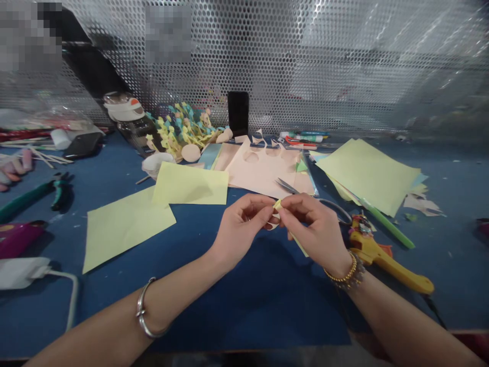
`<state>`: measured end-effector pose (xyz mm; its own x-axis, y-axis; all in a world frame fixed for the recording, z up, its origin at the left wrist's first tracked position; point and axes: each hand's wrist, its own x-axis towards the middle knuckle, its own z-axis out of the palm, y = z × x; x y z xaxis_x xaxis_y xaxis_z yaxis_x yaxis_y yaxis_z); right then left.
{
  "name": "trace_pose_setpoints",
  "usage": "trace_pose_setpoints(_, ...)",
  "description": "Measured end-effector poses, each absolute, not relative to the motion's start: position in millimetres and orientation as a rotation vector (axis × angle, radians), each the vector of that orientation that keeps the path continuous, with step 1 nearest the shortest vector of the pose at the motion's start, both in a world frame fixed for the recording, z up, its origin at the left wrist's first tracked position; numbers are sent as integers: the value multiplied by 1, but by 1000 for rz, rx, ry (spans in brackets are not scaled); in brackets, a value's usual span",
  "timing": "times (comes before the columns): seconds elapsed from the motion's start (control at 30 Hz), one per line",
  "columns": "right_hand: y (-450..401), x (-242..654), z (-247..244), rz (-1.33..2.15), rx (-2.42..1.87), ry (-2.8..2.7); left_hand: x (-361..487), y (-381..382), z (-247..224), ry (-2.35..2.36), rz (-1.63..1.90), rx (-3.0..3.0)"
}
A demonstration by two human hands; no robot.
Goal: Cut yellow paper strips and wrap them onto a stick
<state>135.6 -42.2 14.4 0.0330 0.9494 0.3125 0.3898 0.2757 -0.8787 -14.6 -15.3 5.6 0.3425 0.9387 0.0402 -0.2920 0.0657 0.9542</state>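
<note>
Both my left hand [244, 219] and my right hand [311, 216] pinch a small folded yellow paper strip [277, 205] between thumb and fingertips, in the middle of the view. A longer tail of the strip hangs below my right fingers. The fingers of both hands are curled closed around it, so part of the fold is hidden. Just behind the hands lie scissors [287, 186], their blades on pink paper [260, 171] with round holes cut in it. To the left, two yellow paper sheets [128, 221] overlap on the table.
A blue table [229, 316] carries everything. On the right are a yellow glue gun [389, 260], a green pen-like tool [387, 224] and stacked yellow sheets [374, 171]. Paper flowers [185, 127], a bottle [132, 122] and an upright phone [238, 113] stand behind; pliers [38, 196] lie left.
</note>
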Motion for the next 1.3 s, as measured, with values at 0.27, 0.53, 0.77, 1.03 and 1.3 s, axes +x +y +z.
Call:
trace_pose_setpoints(0.27, -42, 135, 16, 754, -1249, -1518, -14, -15, 5, 714, 1057, 1050)
trace_pose_setpoints(0.53, -42, 135, 14, 733, -1251, -1536, -12, -16, 7, 681, 1058, 925)
trace_pose_setpoints(0.77, -43, 135, 12, 653, -1232, -1575, -13, -16, 6, 716, 1057, 946)
trace_pose_setpoints(1.03, -46, 134, 10, 538, -1244, -1599, -12, -15, 8, 748, 1067, 943)
trace_pose_setpoints(1.3, -48, 132, 13, 428, -1261, -1653, -13, -16, 7, 761, 1066, 963)
